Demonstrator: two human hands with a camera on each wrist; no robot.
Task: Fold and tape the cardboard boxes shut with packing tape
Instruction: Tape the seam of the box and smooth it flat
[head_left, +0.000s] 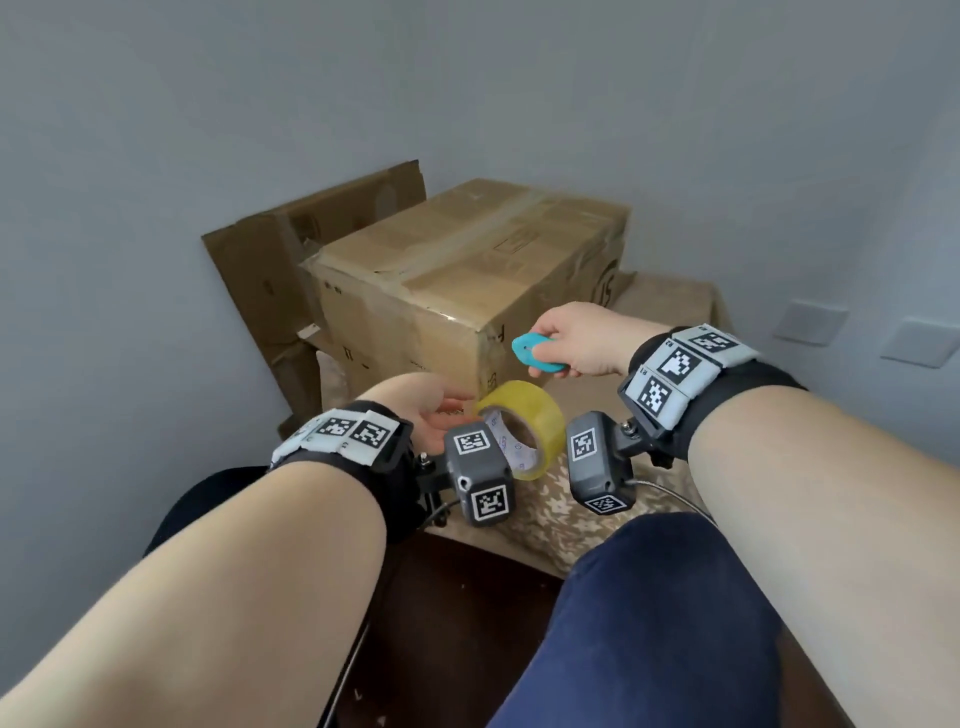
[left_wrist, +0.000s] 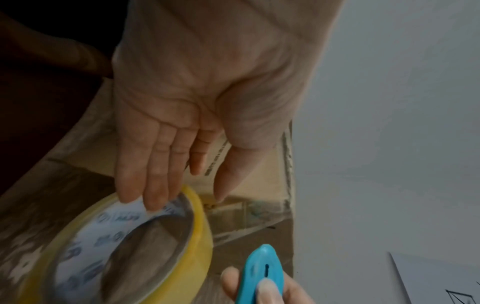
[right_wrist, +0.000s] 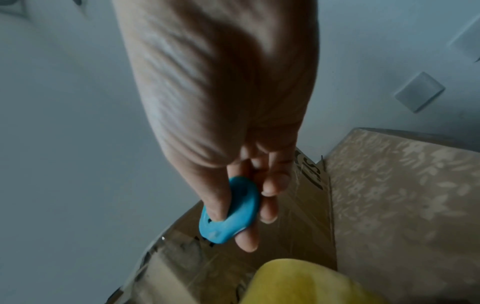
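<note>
Hands (head_left: 436, 410) partly hiding tape roll (head_left: 524, 428)

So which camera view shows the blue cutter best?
The head view: the blue cutter shows nearly whole, pinched by the right hand. In the right wrist view the thumb covers part of it; the left wrist view shows only its tip end.

Bare forearms, no sleeves. Black wristband (head_left: 737, 384) on right wrist, black wristband (head_left: 358, 441) on left, each topped with white strip of black-and-white square markers. Dark grey camera block (head_left: 480, 475) bracketed to left band, matching block (head_left: 597, 460) on right; marker tags on faces, screws at brackets, thin cable (head_left: 670, 496) trailing. Dark navy trousers (head_left: 649, 623).
</note>
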